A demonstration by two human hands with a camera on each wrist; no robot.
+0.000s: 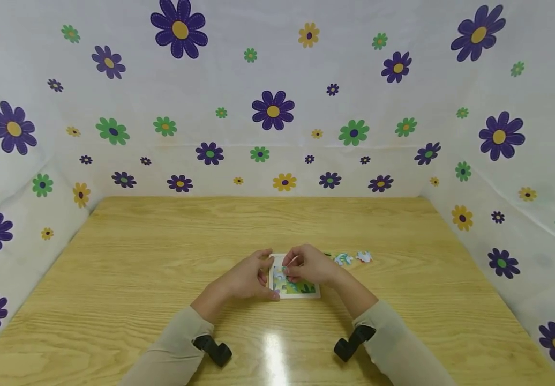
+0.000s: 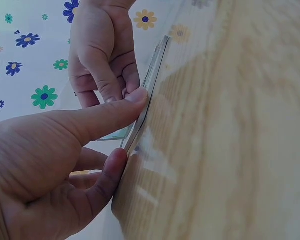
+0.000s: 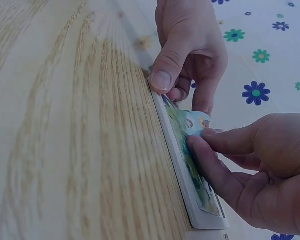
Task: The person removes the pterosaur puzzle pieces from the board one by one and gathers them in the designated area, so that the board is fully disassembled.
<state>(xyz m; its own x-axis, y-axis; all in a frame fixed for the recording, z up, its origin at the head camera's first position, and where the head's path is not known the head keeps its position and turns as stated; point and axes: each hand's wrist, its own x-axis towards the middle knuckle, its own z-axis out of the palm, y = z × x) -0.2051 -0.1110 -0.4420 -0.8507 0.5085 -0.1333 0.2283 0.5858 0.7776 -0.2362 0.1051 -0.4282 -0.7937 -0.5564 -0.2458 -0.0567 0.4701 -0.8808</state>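
Observation:
A small white-framed jigsaw puzzle board (image 1: 298, 296) lies flat on the table, with a green and blue picture partly assembled in it. My left hand (image 1: 250, 276) grips its left side, the thumb at the near corner and the fingers toward the far corner. Over the board, my right hand (image 1: 310, 265) pinches a light blue puzzle piece (image 3: 194, 118) between thumb and fingertips. In the right wrist view this piece stands tilted up from the picture. My right fingers hide the upper right part of the board.
Loose puzzle pieces (image 1: 343, 259) lie just right of the board, another piece (image 1: 364, 257) farther right, and one partly hidden behind my right hand. The wooden table (image 1: 162, 230) meets a flower-patterned cloth (image 1: 239, 128) at the back and sides.

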